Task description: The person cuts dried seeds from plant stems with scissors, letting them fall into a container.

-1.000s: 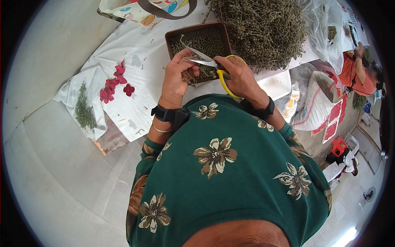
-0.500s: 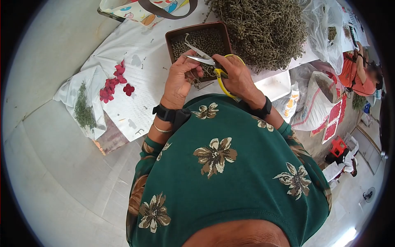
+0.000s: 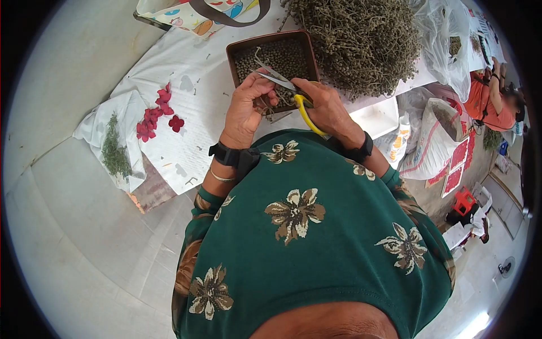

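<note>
- Compared with one second ago, the blades of the yellow-handled metal scissors (image 3: 303,106) lie closer together, and less of the upper yellow loop shows beside the right hand (image 3: 330,113).
- The pale, thin dried stem (image 3: 258,55) has shifted slightly right since then; the heap, cloth and petals match the earlier picture.
- The right hand grips the scissors by the handle, fingers wrapped round it, at upper centre of the frame.
- The left hand (image 3: 244,107) is curled, thumb and fingertips pinching thin dried stems just beside the blade tips; exactly which stem is gripped is hard to tell.
- The scissors point toward the left hand, their slim, shiny blades a little apart above the lower part of the brown, square-cornered box (image 3: 313,56).
- Small, round, olive-brown pods (image 3: 285,52) cover the inside of the box with a grainy layer.
- At the top of the frame, right of the box, a bushy heap of brittle, brownish dried plants (image 3: 364,45) forms a tangled mass.
- Beneath lies a creased white cloth (image 3: 192,121); at left on it are dark red, soft-looking flower petals (image 3: 149,121), near a feathery green sprig (image 3: 116,150) on white plastic.
</note>
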A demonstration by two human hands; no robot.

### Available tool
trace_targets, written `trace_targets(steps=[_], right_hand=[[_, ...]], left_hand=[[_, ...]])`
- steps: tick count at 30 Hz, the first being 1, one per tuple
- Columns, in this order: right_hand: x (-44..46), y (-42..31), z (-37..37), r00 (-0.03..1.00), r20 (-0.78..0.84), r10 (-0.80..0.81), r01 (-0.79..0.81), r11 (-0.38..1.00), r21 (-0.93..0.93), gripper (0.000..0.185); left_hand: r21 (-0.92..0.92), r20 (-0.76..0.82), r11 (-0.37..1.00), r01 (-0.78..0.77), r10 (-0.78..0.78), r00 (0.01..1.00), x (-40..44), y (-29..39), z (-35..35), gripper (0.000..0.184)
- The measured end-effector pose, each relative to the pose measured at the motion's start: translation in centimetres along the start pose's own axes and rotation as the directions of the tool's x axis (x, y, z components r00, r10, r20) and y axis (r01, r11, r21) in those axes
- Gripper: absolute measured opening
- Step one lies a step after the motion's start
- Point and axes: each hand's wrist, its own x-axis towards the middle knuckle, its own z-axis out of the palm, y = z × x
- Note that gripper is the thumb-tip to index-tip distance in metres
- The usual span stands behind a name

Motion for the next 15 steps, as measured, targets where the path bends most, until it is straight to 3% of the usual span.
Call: trace_targets(steps=[4, 11, 15], right_hand=[[0.0, 0.3, -0.1, 0.999, 0.025, 0.029, -0.029, 1.0, -0.001, 0.042], [0.4, 0.9, -0.3, 0.981, -0.039, -0.187, 0.179, 0.97, -0.162, 0.046], [0.4, 0.4, -0.8, 0.986, 0.024, -0.166, 0.167, 0.963, -0.211, 0.047]], left_hand=[[0.073, -0.069, 0.996, -0.043, 0.048, 0.996, -0.4, 0.4, 0.7, 0.033], [0.249, -0.074, 0.95, -0.186, 0.21, 0.975, -0.6, 0.7, 0.8, 0.041], [0.407, -0.057, 0.884, -0.229, 0.274, 0.96, -1.0, 1.6, 1.1, 0.048]])
